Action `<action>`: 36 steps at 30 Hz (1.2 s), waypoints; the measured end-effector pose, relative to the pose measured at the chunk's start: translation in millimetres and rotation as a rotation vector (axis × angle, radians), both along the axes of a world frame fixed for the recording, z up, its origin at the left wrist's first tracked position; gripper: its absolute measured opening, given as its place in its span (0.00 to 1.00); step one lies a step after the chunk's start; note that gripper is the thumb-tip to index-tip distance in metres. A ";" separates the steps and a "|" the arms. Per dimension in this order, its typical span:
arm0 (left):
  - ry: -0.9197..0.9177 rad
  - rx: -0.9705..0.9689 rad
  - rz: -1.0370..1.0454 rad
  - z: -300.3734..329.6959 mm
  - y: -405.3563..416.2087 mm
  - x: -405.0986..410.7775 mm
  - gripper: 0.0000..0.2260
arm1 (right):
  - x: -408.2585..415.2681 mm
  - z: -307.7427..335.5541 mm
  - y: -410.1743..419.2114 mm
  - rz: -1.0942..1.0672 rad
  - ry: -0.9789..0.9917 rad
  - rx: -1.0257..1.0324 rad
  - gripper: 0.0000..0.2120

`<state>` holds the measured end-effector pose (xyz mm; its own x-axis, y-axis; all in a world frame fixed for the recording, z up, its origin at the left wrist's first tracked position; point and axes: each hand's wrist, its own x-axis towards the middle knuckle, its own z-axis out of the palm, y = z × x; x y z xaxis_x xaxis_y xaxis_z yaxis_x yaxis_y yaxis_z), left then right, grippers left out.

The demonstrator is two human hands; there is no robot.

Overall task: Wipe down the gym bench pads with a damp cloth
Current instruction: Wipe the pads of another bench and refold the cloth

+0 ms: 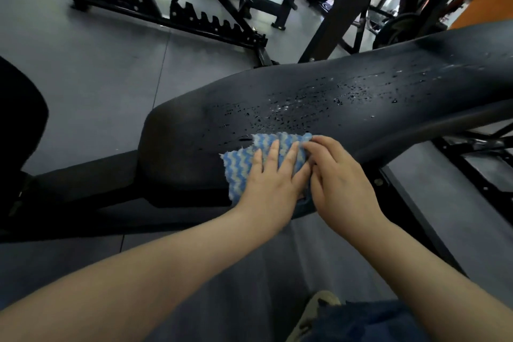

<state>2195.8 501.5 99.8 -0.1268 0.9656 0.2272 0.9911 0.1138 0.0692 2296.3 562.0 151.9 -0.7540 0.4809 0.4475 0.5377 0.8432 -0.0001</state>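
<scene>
Droplets still bead the bench pad (319,97); left hand (270,183) flat and right hand (340,175) curled press the blue-striped cloth (241,164) at its near edge, so most wiping looks left

Wet black bench pad (319,97) under striped cloth (241,164)

text: none readable | labels: none | brands: none | numbers: none

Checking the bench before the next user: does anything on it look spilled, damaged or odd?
Water droplets bead across the bench pad beyond the cloth, which the left hand presses flat and the right hand holds at its edge. No tears visible.
</scene>
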 end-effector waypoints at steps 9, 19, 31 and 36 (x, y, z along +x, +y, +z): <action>-0.220 -0.052 -0.018 26.9 27.0 16.6 0.33 | 19.7 16.6 6.0 0.109 0.108 -0.132 0.22; -0.816 0.090 0.097 45.4 -9.3 -32.2 0.25 | -13.4 -23.6 -10.9 -0.028 -0.226 0.134 0.27; -0.718 0.338 0.063 79.4 41.0 14.5 0.24 | 17.4 -24.4 52.1 0.195 -0.257 0.460 0.17; -0.564 0.340 0.019 77.3 62.5 37.2 0.19 | 65.2 9.8 120.8 0.047 -0.290 0.526 0.20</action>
